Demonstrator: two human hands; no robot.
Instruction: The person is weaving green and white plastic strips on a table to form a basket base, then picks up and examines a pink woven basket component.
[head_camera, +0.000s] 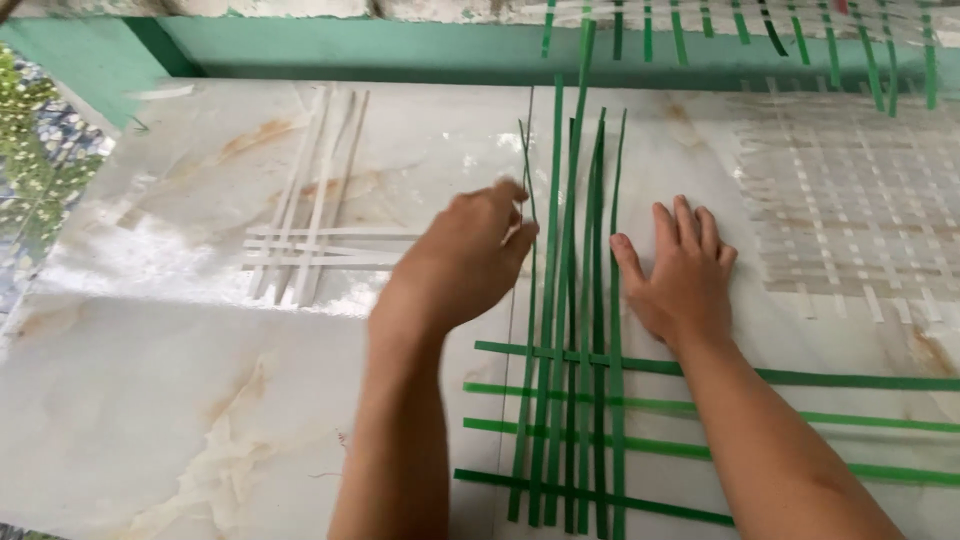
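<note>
Two bare hands work over a glossy marble-patterned floor where green strips are being woven. The left hand hovers over the upper part of the upright strips, fingers curled loosely together at their left edge; whether it actually pinches one I cannot tell, as the hand is blurred. The right hand lies flat just right of the strips, fingers spread and pressing on the floor, its thumb touching the outermost strip.

The green strips lie in the middle of the view: about seven long ones running away from the person, crossed by four lying sideways near the bottom. They look thin, light and springy, likely slippery on the polished surface, and best held near a free end or pinned flat where they cross.

To the left lies a small white lattice, roughly four uprights and three crosspieces. At far right sits one larger pale woven mat.
</note>
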